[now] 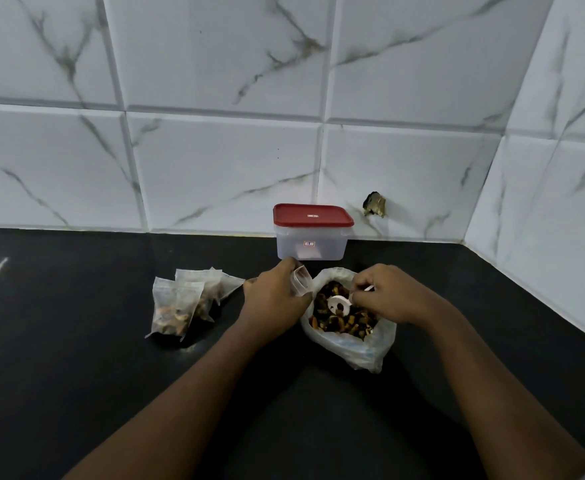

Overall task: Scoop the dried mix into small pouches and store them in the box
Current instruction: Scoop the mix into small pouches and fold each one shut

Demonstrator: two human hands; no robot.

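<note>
A clear plastic bag (pixel 360 344) of dark dried mix (pixel 353 322) lies open on the black counter (pixel 111 393). My right hand (pixel 384 296) grips a white spoon (pixel 339 304) whose bowl is dipped in the mix. My left hand (pixel 273 299) holds a small empty clear pouch (pixel 301 280) at the bag's left rim. Several filled pouches (pixel 187 299) lie in a heap to the left. The clear box (pixel 310 244) with its red lid (pixel 312 215) on stands behind the bag, against the wall.
White marble-patterned tiles (pixel 215 150) line the back wall and the right side wall, which meet in a corner. A dark broken hole (pixel 374 204) shows in the tile right of the box.
</note>
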